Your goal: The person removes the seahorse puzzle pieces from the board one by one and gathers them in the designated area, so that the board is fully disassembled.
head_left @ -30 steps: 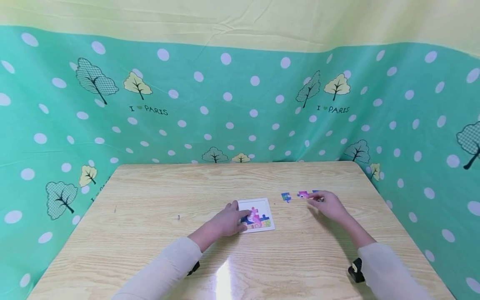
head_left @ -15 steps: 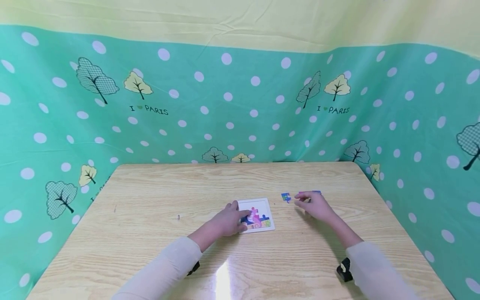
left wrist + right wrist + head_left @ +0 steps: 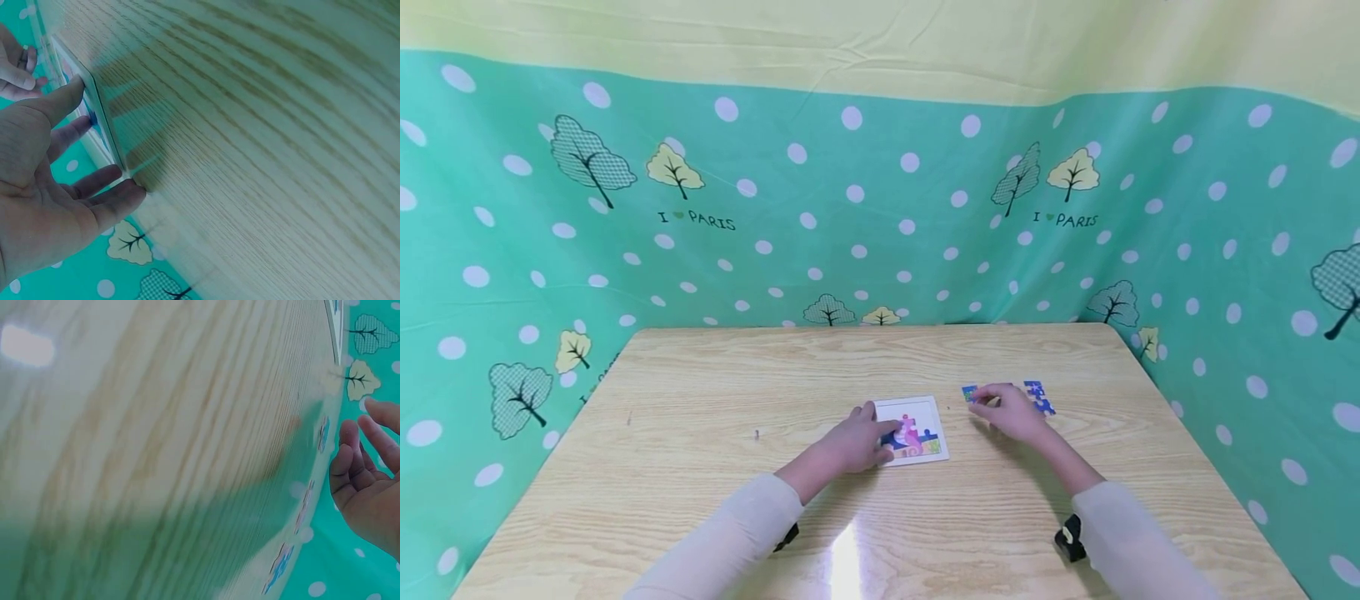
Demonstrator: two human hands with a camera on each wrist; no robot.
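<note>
Pale wood with a wavy grain makes up the table in front of you, glossy enough to throw back a bright white glare near its front edge. Green cloth printed with white dots, trees and lettering hangs in soft folds behind it and at both sides.

Your left hand covers the left part of a flat, square, white-rimmed puzzle tray, fingers spread and fairly straight, resting on it without clutching. Inside the tray, joined pieces form a pink figure in the lower part, with bare white above.

Your right hand is loosely bent with nothing visible in its fingers, beside a blue-green puzzle piece lying right of the tray; whether they touch, you cannot tell. That hand blocks the head camera's sight of a pinkish piece, which shows from the right wrist. Thin, knobbed dark-blue pieces lie further right. Black wrist devices sit under your off-white sleeves.
</note>
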